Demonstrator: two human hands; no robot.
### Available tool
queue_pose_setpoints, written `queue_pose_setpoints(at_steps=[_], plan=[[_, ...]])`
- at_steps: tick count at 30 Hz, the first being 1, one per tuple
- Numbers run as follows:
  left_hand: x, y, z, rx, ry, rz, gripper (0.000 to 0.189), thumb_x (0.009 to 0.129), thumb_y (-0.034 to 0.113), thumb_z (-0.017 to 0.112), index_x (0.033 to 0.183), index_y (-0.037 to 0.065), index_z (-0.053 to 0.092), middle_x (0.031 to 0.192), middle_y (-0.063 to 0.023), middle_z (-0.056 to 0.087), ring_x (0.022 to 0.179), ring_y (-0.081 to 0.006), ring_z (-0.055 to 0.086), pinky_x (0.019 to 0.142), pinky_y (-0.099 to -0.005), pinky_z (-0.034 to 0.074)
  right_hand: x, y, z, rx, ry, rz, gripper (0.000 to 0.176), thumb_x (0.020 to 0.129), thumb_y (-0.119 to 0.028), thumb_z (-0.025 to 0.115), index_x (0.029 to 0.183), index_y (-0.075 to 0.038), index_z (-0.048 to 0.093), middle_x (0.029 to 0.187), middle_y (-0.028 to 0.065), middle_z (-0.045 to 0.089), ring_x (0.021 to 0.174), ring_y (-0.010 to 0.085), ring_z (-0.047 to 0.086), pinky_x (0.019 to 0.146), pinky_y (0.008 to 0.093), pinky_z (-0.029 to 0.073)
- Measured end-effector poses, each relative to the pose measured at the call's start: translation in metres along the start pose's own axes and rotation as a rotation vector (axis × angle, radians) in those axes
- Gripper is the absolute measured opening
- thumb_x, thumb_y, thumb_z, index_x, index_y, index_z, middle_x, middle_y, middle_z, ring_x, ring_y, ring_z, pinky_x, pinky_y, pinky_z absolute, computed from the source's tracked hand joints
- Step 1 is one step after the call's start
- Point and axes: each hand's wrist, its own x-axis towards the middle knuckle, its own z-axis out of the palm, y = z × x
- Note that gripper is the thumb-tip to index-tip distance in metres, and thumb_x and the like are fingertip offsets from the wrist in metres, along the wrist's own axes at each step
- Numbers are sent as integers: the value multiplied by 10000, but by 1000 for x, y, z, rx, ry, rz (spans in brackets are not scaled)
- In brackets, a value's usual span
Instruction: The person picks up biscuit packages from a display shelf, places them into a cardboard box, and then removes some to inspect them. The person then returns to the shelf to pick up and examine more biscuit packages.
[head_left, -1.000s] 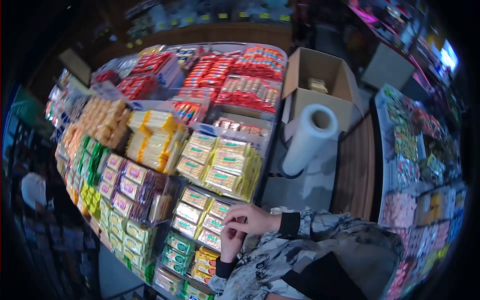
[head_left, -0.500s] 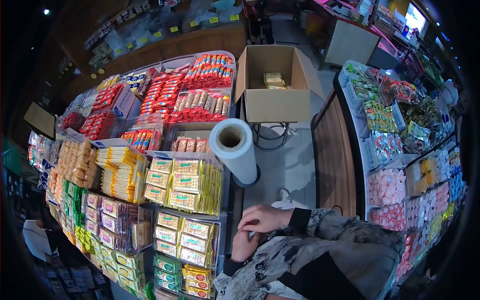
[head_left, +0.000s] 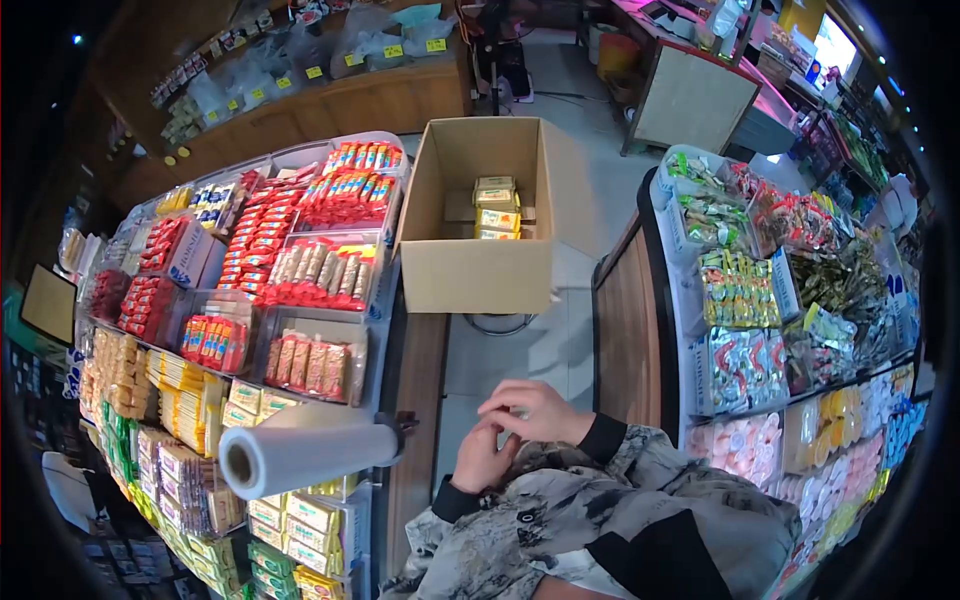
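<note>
My left hand [head_left: 484, 460] and my right hand [head_left: 535, 412] meet in front of my body, above the aisle floor. The fingers of both are bent and touch each other. Whether something small is pinched between them is hidden. Left of my hands, a roll of clear plastic wrap [head_left: 318, 452] points sideways across the snack display, apart from my fingers. Beyond my hands stands an open cardboard box [head_left: 478, 277], with several yellow snack packs [head_left: 497, 215] inside.
A stool's round metal ring [head_left: 498, 324] shows beneath the box. On the left, a display holds red-wrapped snacks [head_left: 259, 235] and biscuit packs [head_left: 312, 520] in clear bins. A right-hand display holds bagged sweets [head_left: 738, 290]. A wooden counter [head_left: 300, 118] stands behind.
My view has moved forward, so the box looks nearer and further left. The wrap roll has shifted left in view and now points sideways. My hands remain together, fingers slightly shifted.
</note>
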Motion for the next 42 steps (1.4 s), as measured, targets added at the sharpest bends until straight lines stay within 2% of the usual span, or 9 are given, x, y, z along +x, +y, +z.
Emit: queue_pose_setpoints(at_steps=[8, 12, 18, 24, 27, 31, 36, 38, 42], plan=[[100, 57, -14, 119, -97, 79, 218, 815, 155, 611, 986, 20, 619, 866, -140, 631, 758, -261, 632, 673, -347, 491, -3, 32, -88, -22, 337, 149, 127, 812, -8, 607, 929, -25, 655, 828, 62, 602, 702, 125, 562, 631, 234, 454], [165, 64, -36, 146, 30, 166, 184, 825, 139, 603, 962, 20, 634, 786, -131, 635, 701, -214, 628, 625, -315, 489, 12, 54, -107, 3, 454, 195, 141, 810, -35, 609, 938, -50, 665, 829, 49, 612, 690, 108, 558, 609, 221, 445], [325, 27, -71, 118, 228, 172, 211, 803, 243, 611, 916, 70, 652, 755, -134, 648, 687, -280, 640, 623, -360, 497, 70, 77, -136, -129, 570, 153, 140, 809, -28, 602, 934, -48, 662, 799, 59, 604, 681, 129, 565, 606, 229, 449], [473, -52, -68, 403, 129, 16, 211, 769, 183, 598, 959, 108, 652, 875, -143, 643, 837, -284, 629, 742, -401, 501, 143, 113, -144, -288, 567, 124, 120, 784, -8, 617, 893, -33, 661, 793, 76, 603, 708, 175, 591, 639, 251, 468], [505, -90, -47, 623, -49, 198, 269, 725, 126, 577, 985, 127, 647, 1001, -124, 597, 914, -316, 591, 782, -405, 501, 169, 130, -143, -267, 520, 147, 122, 776, -10, 619, 887, -41, 661, 788, 88, 602, 708, 207, 596, 630, 277, 473], [539, -120, -20, 840, -306, 129, 399, 745, 105, 569, 1144, 119, 561, 1147, -76, 537, 1056, -292, 499, 829, -407, 474, 184, 150, -145, -283, 467, 194, 125, 775, -10, 613, 884, -47, 663, 789, 90, 603, 705, 230, 595, 613, 294, 470], [566, -142, 3, 885, -390, 200, 448, 776, 78, 509, 1223, 82, 484, 1216, -83, 495, 1089, -286, 471, 875, -397, 435, 188, 153, -149, -223, 460, 367, 116, 784, -12, 613, 884, -46, 663, 781, 81, 602, 695, 220, 591, 602, 291, 468], [573, -160, 17, 924, -253, 297, 465, 769, 127, 554, 1230, 99, 494, 1162, -46, 508, 1084, -249, 463, 826, -372, 447, 191, 150, -151, -201, 449, 411, 114, 788, -8, 612, 884, -40, 663, 787, 81, 603, 700, 217, 592, 608, 289, 469], [581, -172, 28, 991, -260, 287, 435, 831, 160, 494, 1263, 108, 473, 1124, -31, 517, 1039, -229, 468, 795, -360, 440, 193, 151, -150, -173, 466, 418, 124, 780, 7, 618, 889, -32, 663, 801, 81, 610, 717, 214, 596, 623, 282, 470]])
